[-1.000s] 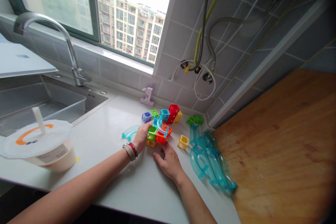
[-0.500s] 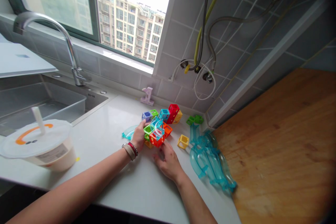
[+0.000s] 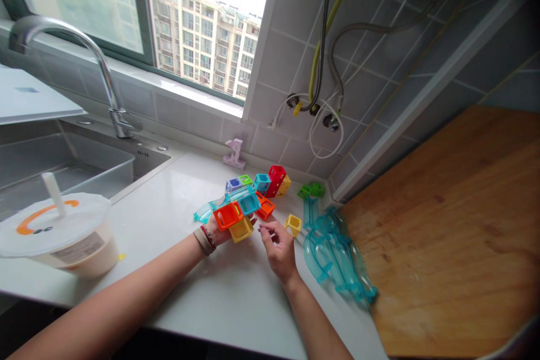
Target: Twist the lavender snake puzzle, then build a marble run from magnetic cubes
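Observation:
My left hand [image 3: 214, 230] is closed around a joined group of hollow cube blocks, which hides most of its fingers. In that group are an orange cube block [image 3: 228, 215], a yellow cube block [image 3: 241, 229] and a blue cube block [image 3: 248, 202], with a see-through teal track piece [image 3: 234, 196] at the back. Just right of them, my right hand [image 3: 279, 250] has curled fingers, thumb and forefinger tips together; nothing shows between them. Close to its knuckles lies a loose yellow cube block [image 3: 293, 225]. Another orange cube block [image 3: 265, 206] sits behind the fingertips.
Red [image 3: 276, 181], blue and purple cube blocks stand near the wall. Teal track pieces [image 3: 337, 253] lie on the right, beside a wooden board [image 3: 447, 225]. A lidded cup with a straw [image 3: 80, 236] stands at left, before the sink [image 3: 152, 166] and tap [image 3: 120, 121].
My left hand has turned the block group, so its orange and yellow cubes face me. My right hand has come off the blocks and drawn right, its fingers curling.

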Action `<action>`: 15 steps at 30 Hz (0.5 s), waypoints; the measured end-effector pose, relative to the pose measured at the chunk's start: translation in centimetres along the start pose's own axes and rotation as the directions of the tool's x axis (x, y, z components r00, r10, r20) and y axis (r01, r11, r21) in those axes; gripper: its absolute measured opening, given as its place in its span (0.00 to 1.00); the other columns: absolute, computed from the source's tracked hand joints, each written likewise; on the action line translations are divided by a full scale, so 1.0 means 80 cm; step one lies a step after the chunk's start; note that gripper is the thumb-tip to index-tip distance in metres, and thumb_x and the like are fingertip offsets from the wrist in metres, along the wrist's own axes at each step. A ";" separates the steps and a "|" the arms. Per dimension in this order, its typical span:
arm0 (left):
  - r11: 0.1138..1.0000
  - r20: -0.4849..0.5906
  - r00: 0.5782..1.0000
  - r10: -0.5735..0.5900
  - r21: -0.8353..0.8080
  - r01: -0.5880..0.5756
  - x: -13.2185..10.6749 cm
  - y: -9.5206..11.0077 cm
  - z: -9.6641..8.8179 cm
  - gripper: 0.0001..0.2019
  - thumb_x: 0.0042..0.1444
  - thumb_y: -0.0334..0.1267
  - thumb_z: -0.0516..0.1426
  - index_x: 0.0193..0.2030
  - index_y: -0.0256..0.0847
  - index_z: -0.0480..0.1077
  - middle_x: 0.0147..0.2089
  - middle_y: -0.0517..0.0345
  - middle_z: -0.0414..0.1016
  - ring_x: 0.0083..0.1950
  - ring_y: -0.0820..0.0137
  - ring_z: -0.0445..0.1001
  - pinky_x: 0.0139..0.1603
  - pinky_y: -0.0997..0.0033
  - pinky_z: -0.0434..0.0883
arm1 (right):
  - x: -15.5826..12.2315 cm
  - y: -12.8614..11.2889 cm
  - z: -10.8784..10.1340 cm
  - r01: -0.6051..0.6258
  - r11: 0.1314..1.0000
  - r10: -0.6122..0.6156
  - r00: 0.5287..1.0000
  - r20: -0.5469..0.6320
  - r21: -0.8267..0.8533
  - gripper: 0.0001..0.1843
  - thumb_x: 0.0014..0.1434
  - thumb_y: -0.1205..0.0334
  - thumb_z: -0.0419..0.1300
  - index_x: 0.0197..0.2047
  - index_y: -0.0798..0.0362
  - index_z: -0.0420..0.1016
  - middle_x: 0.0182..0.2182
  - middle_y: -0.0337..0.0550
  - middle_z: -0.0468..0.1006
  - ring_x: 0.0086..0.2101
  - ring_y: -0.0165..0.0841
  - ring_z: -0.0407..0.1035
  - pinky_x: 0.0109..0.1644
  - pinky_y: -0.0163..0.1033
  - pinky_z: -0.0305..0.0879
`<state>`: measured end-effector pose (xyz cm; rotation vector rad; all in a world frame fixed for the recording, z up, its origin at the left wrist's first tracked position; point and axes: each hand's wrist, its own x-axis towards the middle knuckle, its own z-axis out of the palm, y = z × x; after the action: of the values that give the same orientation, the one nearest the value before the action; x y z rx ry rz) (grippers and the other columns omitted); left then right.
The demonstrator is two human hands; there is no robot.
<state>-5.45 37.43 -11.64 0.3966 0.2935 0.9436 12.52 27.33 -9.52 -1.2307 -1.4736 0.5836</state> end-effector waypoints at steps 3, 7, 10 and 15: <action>0.998 0.019 0.999 -0.039 0.052 0.038 -0.001 -0.001 -0.006 0.18 0.59 0.49 0.60 0.50 0.39 0.77 0.38 0.47 0.84 0.43 0.50 0.82 0.54 0.42 0.74 | -0.001 0.001 0.003 -0.013 1.000 0.013 0.999 0.034 0.003 0.11 0.66 0.56 0.60 0.40 0.53 0.81 0.36 0.45 0.82 0.33 0.34 0.74 0.35 0.36 0.68; 0.982 -0.082 0.992 -0.095 0.158 0.107 0.002 0.003 0.006 0.25 0.61 0.59 0.56 0.48 0.38 0.77 0.38 0.46 0.83 0.40 0.51 0.82 0.49 0.44 0.76 | -0.002 0.002 0.004 -0.035 0.999 0.034 0.998 0.047 0.013 0.13 0.67 0.54 0.60 0.39 0.53 0.81 0.35 0.45 0.82 0.33 0.34 0.74 0.35 0.36 0.69; 0.969 -0.127 0.990 -0.069 0.226 0.097 0.010 0.010 0.018 0.28 0.61 0.62 0.55 0.47 0.36 0.78 0.36 0.47 0.83 0.34 0.56 0.81 0.42 0.51 0.78 | -0.001 0.005 0.002 -0.047 0.999 0.046 0.999 0.020 0.025 0.16 0.68 0.51 0.59 0.37 0.53 0.81 0.33 0.45 0.81 0.33 0.34 0.73 0.35 0.37 0.69; 0.914 -0.109 0.990 0.085 0.405 -0.034 0.016 0.014 0.029 0.27 0.59 0.62 0.58 0.38 0.35 0.77 0.34 0.48 0.82 0.33 0.62 0.80 0.36 0.64 0.77 | 0.005 0.012 -0.005 -0.104 0.993 0.109 0.989 -0.103 0.049 0.18 0.66 0.48 0.59 0.38 0.54 0.81 0.31 0.45 0.81 0.29 0.33 0.72 0.33 0.36 0.69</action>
<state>-4.63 38.62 -9.18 0.7304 0.5981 0.9692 13.30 27.90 -10.09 -1.2924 -1.3066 0.6097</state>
